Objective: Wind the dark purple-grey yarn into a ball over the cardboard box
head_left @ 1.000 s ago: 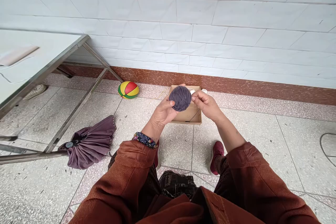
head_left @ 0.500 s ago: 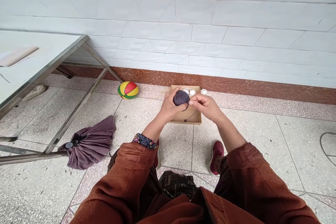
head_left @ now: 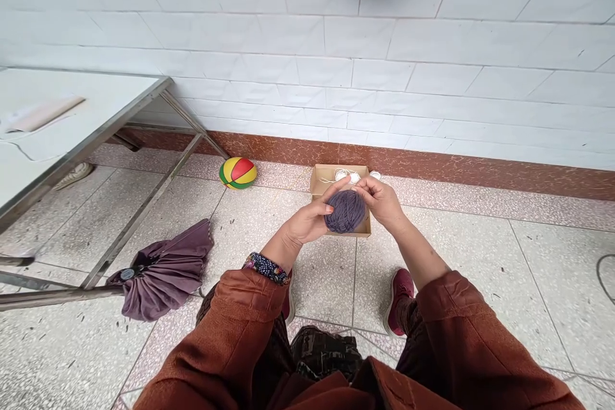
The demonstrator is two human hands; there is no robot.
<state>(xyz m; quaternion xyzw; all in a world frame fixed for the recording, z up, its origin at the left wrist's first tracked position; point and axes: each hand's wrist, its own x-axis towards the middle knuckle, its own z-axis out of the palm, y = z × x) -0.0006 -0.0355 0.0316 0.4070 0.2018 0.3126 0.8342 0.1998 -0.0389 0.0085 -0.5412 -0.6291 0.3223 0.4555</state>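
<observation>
A dark purple-grey ball of yarn (head_left: 344,211) rests in my left hand (head_left: 310,221), with the thumb on its near side and the fingers behind it. At the ball's upper right is my right hand (head_left: 382,203), its thumb and fingertips pinched together. What sits in that pinch is too small to see clearly; a strand of the yarn seems likely from the earlier view. Below the hands, on the floor against the wall, lies a shallow cardboard box (head_left: 319,180). White yarn balls (head_left: 354,177) sit at its far side, partly covered by my fingers.
A red, yellow and green ball (head_left: 238,173) lies by the leg of a metal-framed table (head_left: 110,86) at left. A folded purple umbrella (head_left: 168,269) is on the floor beside that frame. Another white ball (head_left: 375,175) is right of the box. A dark cable (head_left: 603,278) lies far right.
The yarn ball has turned in my left hand and come slightly lower and to the right. My right hand has moved to its upper right side. The view has tilted up a little.
</observation>
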